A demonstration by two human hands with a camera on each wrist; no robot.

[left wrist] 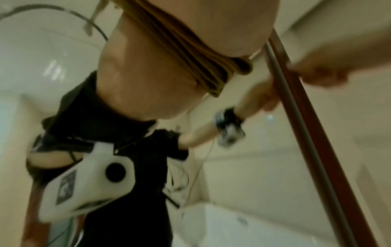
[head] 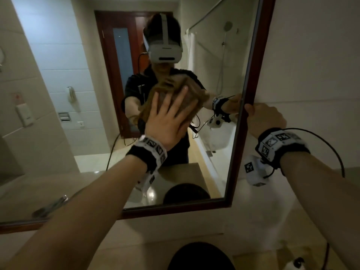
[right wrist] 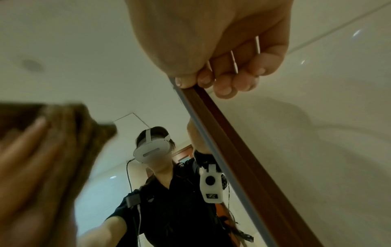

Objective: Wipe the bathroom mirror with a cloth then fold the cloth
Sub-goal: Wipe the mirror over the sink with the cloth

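Note:
A brown cloth lies flat against the glass of the bathroom mirror, whose dark wooden frame runs down its right side. My left hand presses the cloth to the glass with straight, spread fingers. In the left wrist view the cloth is squeezed between my palm and its reflection. My right hand grips the frame's right edge, thumb on the front. In the right wrist view its fingers curl round the frame. The left hand and cloth are blurred there.
A round black object sits on the pale counter below the mirror. Tiled wall lies right of the frame. The glass reflects me, a door and a shower. A cable loops off my right wrist.

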